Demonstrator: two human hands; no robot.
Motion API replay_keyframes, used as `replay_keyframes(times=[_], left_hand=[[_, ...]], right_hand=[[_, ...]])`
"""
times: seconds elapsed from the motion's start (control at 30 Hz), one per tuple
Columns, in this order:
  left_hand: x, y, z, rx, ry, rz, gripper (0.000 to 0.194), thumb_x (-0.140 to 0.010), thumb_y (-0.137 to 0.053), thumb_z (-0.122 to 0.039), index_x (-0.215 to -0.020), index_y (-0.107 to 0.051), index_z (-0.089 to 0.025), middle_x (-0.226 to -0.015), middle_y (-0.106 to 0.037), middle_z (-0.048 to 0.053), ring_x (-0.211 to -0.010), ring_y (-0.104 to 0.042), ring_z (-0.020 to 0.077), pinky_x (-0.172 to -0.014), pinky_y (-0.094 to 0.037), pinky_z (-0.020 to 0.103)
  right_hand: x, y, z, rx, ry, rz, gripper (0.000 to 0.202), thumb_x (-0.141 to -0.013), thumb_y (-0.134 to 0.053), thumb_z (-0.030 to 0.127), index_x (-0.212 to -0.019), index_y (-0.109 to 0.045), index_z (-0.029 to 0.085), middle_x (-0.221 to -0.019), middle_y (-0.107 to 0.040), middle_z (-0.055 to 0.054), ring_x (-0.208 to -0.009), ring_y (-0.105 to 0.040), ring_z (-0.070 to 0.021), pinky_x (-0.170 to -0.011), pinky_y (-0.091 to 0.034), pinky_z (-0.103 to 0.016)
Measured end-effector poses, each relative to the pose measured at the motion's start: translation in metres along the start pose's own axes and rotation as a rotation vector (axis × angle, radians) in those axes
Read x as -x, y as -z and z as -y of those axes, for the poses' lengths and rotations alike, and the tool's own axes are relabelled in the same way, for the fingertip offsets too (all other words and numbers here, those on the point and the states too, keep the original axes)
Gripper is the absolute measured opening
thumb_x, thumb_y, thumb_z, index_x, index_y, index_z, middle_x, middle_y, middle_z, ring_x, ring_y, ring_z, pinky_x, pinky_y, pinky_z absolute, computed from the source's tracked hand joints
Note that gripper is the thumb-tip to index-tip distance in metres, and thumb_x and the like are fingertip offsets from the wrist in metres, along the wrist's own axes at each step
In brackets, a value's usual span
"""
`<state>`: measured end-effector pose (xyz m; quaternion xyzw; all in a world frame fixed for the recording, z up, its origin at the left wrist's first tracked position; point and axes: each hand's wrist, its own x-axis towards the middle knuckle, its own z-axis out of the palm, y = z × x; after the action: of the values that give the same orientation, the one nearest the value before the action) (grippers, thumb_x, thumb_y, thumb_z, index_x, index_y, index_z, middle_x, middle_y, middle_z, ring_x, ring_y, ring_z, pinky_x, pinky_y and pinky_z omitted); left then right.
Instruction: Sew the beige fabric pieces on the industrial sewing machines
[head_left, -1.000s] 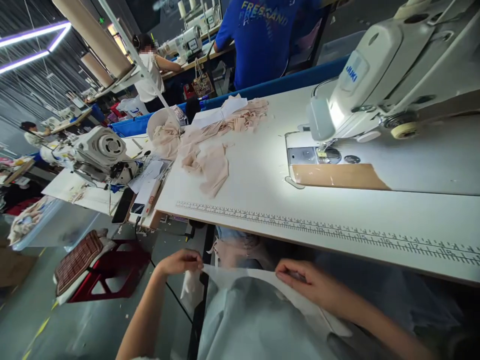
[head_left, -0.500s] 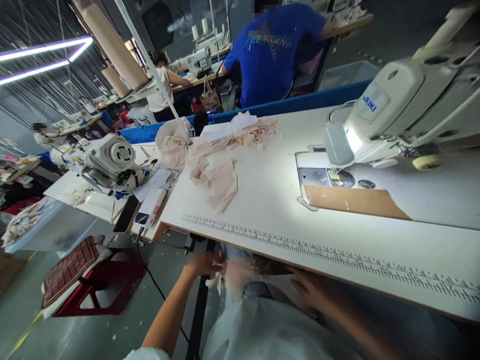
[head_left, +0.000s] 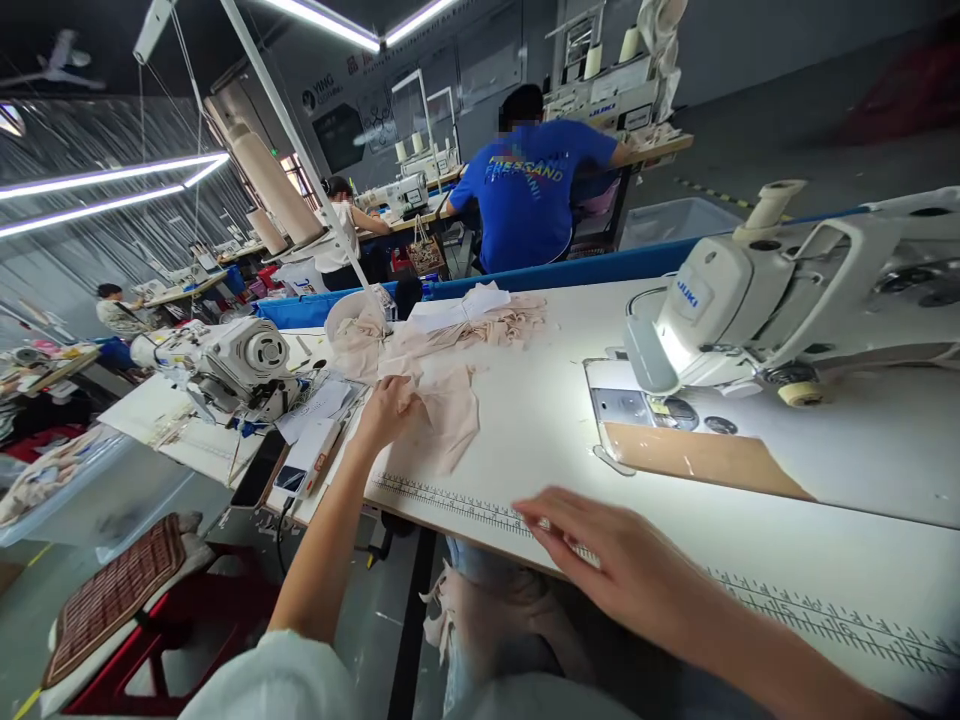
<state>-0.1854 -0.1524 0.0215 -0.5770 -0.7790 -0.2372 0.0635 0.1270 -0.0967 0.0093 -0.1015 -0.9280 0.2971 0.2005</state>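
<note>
My left hand (head_left: 391, 412) is closed on the left part of a thin beige fabric piece (head_left: 452, 425) lying on the white sewing table (head_left: 540, 420). Its fingertips are partly hidden by the cloth. Over the table's front edge, near the printed ruler (head_left: 450, 502), my right hand (head_left: 607, 550) is held with fingers stretched out and nothing in it. More crumpled beige fabric (head_left: 502, 328) lies behind, with white paper (head_left: 450, 312) on it. Below the table edge, another beige cloth (head_left: 487, 625) hangs over my lap.
A sewing machine (head_left: 720, 300) with a lit needle area stands at the right. To the left are a second machine (head_left: 240, 360), a white box-shaped device (head_left: 306, 458), a phone (head_left: 259, 468) and a red stool (head_left: 187, 620). A person in blue (head_left: 525, 200) sits beyond the table.
Both hands have come up from my lap below the table edge. The left has reached the beige fabric on the table; the right is over the front edge. The view has tilted upward.
</note>
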Motion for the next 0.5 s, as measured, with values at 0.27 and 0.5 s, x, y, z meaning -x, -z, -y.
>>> replay_keyframes(times=[0.27,0.5], left_hand=[[0.065,-0.021,0.009,-0.195,-0.109,-0.113,0.024,-0.092,-0.055,-0.017,-0.115,-0.063,-0.019,-0.12,-0.066,0.01,-0.108,-0.06,0.027,-0.087,-0.054,0.042],[0.102,-0.005,0.027,-0.18,-0.118,-0.257,0.022,-0.095,-0.049,-0.013,-0.104,-0.069,-0.017,-0.105,-0.071,0.008,-0.092,-0.062,0.0233,-0.084,-0.054,0.039]], right_hand=[[-0.101,-0.027,-0.024,0.47,0.083,0.14,0.03,-0.092,-0.047,0.011,-0.116,-0.062,0.018,-0.113,-0.066,-0.012,-0.098,-0.065,-0.0262,-0.066,-0.054,-0.031],[-0.036,-0.005,-0.039,0.028,-0.116,-0.12,0.022,-0.099,-0.038,0.039,-0.09,-0.052,0.024,-0.073,-0.063,-0.001,-0.06,-0.06,-0.0179,-0.055,-0.044,-0.028]])
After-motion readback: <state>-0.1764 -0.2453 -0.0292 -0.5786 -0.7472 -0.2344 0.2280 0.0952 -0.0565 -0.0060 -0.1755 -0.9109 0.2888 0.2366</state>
